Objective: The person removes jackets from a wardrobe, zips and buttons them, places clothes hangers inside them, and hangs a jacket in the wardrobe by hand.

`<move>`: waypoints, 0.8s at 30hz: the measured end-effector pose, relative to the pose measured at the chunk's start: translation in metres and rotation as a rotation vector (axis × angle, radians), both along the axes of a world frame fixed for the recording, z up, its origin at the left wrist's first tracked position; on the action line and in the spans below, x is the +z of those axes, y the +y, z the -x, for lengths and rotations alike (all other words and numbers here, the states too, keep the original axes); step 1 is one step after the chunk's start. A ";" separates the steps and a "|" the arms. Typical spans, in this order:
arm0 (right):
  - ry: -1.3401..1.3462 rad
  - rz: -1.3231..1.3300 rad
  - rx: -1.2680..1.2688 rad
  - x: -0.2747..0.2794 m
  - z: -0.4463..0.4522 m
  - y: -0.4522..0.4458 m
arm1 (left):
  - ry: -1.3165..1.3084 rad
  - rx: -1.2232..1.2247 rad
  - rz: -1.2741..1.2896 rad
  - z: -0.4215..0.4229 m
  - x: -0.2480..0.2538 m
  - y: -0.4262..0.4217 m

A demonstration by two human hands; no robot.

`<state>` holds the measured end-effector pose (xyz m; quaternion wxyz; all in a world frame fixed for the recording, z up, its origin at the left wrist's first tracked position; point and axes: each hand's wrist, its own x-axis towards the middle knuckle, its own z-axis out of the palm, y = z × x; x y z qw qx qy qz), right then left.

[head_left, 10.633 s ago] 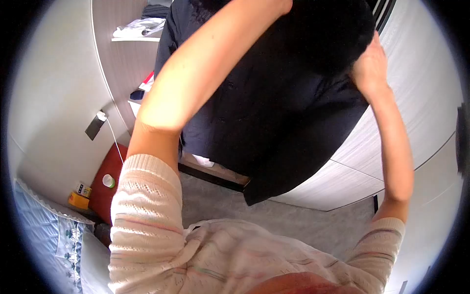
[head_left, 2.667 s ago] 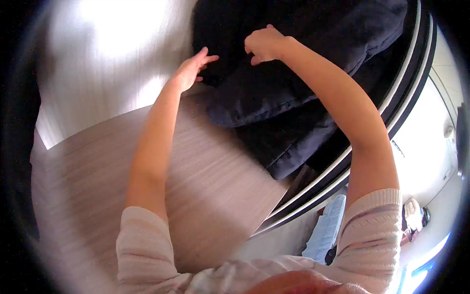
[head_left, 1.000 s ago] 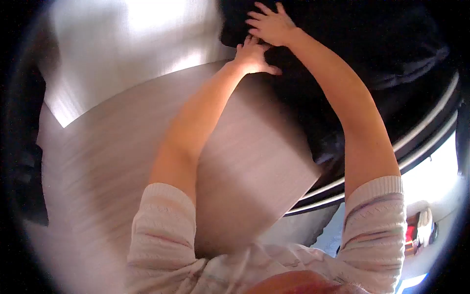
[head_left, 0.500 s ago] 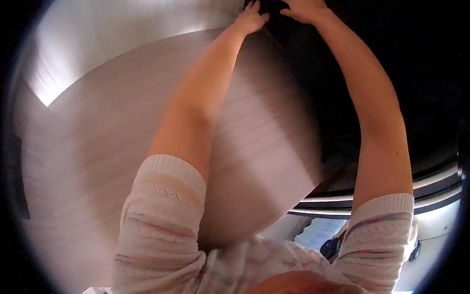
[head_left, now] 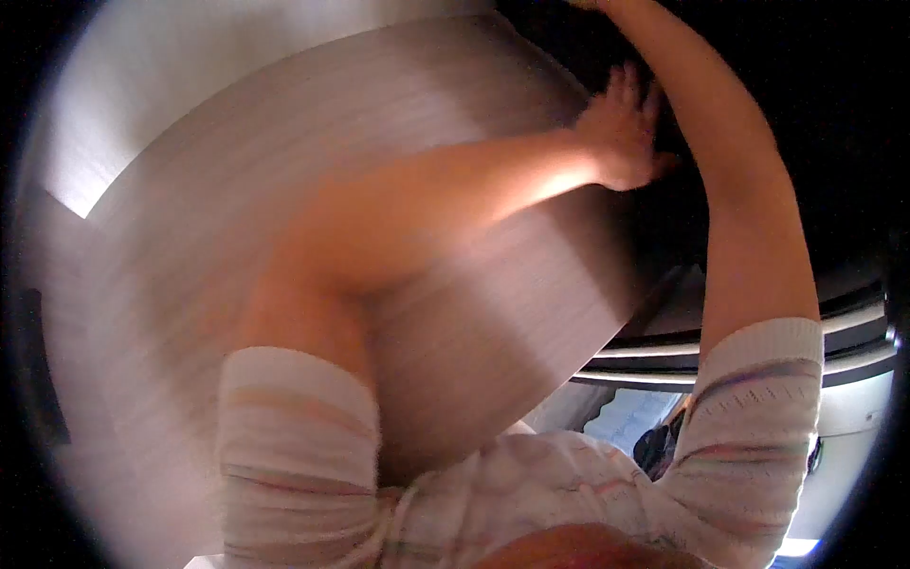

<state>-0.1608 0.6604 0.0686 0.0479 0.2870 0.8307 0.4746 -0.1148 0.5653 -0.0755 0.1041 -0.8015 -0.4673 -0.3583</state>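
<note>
My right hand [head_left: 586, 4] is almost wholly cut off by the top edge; only a sliver near the wrist shows. I cannot tell the state of its fingers or what they touch. My left hand [head_left: 621, 133] is fully in view but blurred. Its fingers are straight and slightly spread, with the thumb held out to the side, away from them. The hand is in front of the left border of the black cloth garment [head_left: 806, 123], just beside my right forearm; whether the palm presses on the cloth cannot be determined.

The garment occupies the upper right. Deep shadow hides its folds and weave, its outer limits merge with the dark surround, and my right forearm covers part of it.

To its left is a broad, pale brown panel with wood grain [head_left: 464, 322], streaked by blur and partly covered by my left forearm. Its far edge curves in this view and meets a smooth, whitish-grey panel [head_left: 246, 57] at upper left. Below the garment, narrow, pale-edged black rails [head_left: 654, 357] run in parallel bands behind my right arm. My cream knitted sleeves [head_left: 299, 455] have ribbed cuffs and thin coloured stripes. A light blue item [head_left: 637, 413], lower right, is partly hidden.
</note>
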 end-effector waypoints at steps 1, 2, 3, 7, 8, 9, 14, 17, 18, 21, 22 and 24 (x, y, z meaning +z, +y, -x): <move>0.014 0.000 0.020 -0.003 -0.017 0.000 | -0.020 -0.015 -0.012 -0.010 -0.002 0.003; 0.022 0.004 0.038 -0.006 -0.021 0.002 | -0.040 -0.030 -0.024 -0.020 -0.003 0.006; 0.027 0.012 0.045 -0.009 -0.025 0.005 | -0.161 -0.081 0.039 -0.018 -0.002 -0.006; 0.019 0.031 -0.014 -0.007 -0.036 -0.009 | -0.265 -0.157 0.232 -0.012 0.013 -0.040; 0.016 0.029 -0.042 -0.007 -0.037 -0.016 | -0.228 -0.143 0.285 -0.010 0.017 -0.047; 0.014 0.044 -0.047 -0.009 -0.040 -0.021 | -0.186 -0.133 0.333 -0.009 0.022 -0.052; 0.110 0.085 -0.034 -0.013 -0.057 -0.029 | -0.051 -0.176 0.110 -0.028 0.001 -0.022; 0.278 0.015 0.103 -0.027 -0.072 -0.032 | 0.118 -0.129 0.084 -0.041 -0.005 -0.010; 0.295 -0.079 0.076 -0.027 -0.076 -0.023 | 0.152 -0.135 0.065 -0.055 -0.006 0.002; 0.312 -0.043 0.100 -0.018 -0.078 -0.045 | 0.235 -0.116 0.122 -0.057 0.003 0.005; 0.300 -0.021 0.072 -0.017 -0.082 -0.051 | 0.252 -0.110 0.088 -0.062 0.005 0.000; 0.326 0.014 0.108 -0.013 -0.086 -0.058 | 0.273 -0.092 0.038 -0.062 0.012 -0.004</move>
